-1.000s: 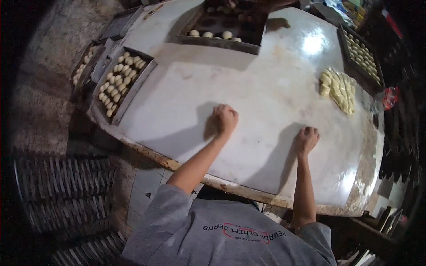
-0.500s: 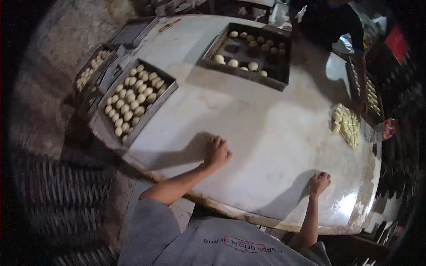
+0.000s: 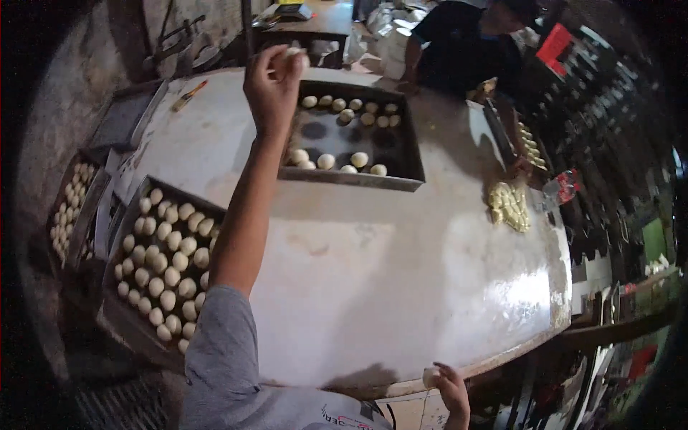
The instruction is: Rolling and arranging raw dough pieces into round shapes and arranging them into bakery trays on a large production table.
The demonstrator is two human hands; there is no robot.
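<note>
High over the table, my left hand (image 3: 274, 86) reaches far forward, its fingers closed round a pale dough ball (image 3: 297, 60). Behind and right of that forearm lies the dark baking tray (image 3: 351, 184), with dough balls in groups along its far and near sides. Down at the near table edge, my right hand (image 3: 451, 390) grips another dough ball (image 3: 430, 377) with its fingertips.
A second tray (image 3: 122, 315), filled with dough balls, sits at left, partly behind my left arm. Shaped yellowish dough pieces (image 3: 510, 206) lie on the right of the table (image 3: 344, 287). Another person (image 3: 466, 50) stands across it. A brush (image 3: 189, 94) rests at far left.
Both hands have left the tabletop. My left hand has risen and stretched forward with a dough ball; my right has drawn back to the near edge with another. The view has shifted.
</note>
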